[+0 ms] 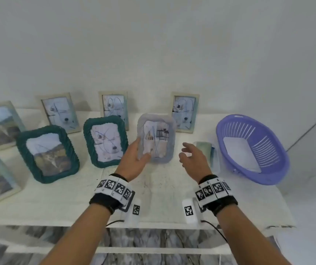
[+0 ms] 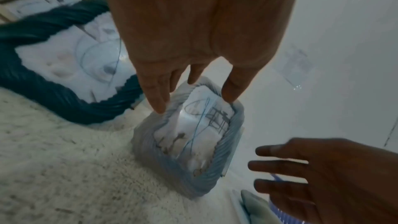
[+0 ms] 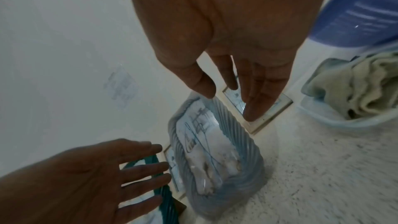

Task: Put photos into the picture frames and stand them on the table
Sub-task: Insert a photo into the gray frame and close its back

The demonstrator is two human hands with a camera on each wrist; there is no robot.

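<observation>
A pale blue ribbed picture frame [image 1: 156, 138] with a photo in it stands upright on the white table [image 1: 61, 203], right of centre. My left hand [image 1: 140, 150] is at the frame's lower left edge with straight fingers, and its thumb overlaps the frame's front. In the left wrist view the fingertips [image 2: 159, 108] are at the rim of the frame [image 2: 189, 142] without curling round it. My right hand [image 1: 186, 152] hovers open to the frame's right, apart from it, fingers spread. The right wrist view shows the same frame [image 3: 215, 159] below my right hand [image 3: 228, 103].
Two dark green ribbed frames [image 1: 48, 153] [image 1: 105, 140] stand to the left, with several cream frames [image 1: 115, 108] behind and at the far left. A clear tub holding a cloth [image 1: 208, 150] and a purple basket [image 1: 252, 150] sit to the right. The wall is close behind.
</observation>
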